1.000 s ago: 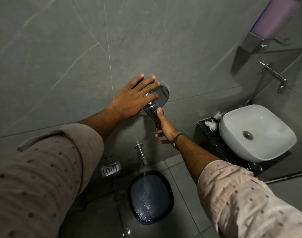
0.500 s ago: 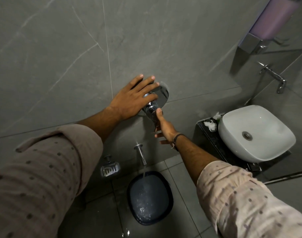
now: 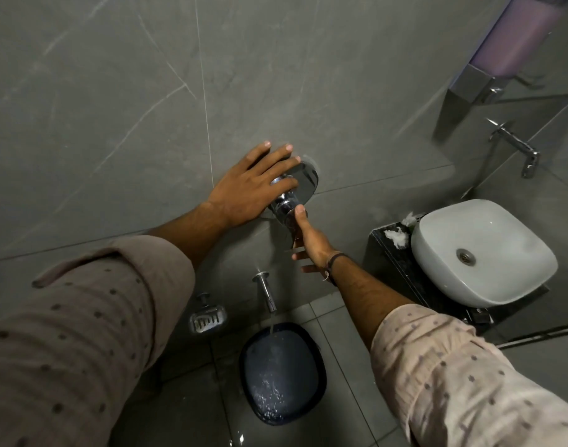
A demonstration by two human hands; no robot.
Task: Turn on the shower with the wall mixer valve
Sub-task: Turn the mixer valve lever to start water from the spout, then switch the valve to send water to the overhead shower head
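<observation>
The chrome wall mixer valve (image 3: 303,180), a round plate with a knob and lever body, sits on the grey tiled wall. My left hand (image 3: 250,188) lies flat against the wall with its fingers spread over the valve's upper knob. My right hand (image 3: 310,243) reaches up from below and grips the valve's lever, thumb on the chrome body. Under the valve a chrome spout (image 3: 266,291) pours a stream of water into a dark blue bucket (image 3: 282,372) on the floor.
A white basin (image 3: 482,253) on a black counter stands at the right, with a wall tap (image 3: 515,146) above it and crumpled tissue (image 3: 395,235) beside it. A chrome soap dish (image 3: 208,319) hangs low on the wall. A purple dispenser (image 3: 515,40) is top right.
Both hands stay on the valve with hardly any shift. Water keeps running from the spout into the bucket.
</observation>
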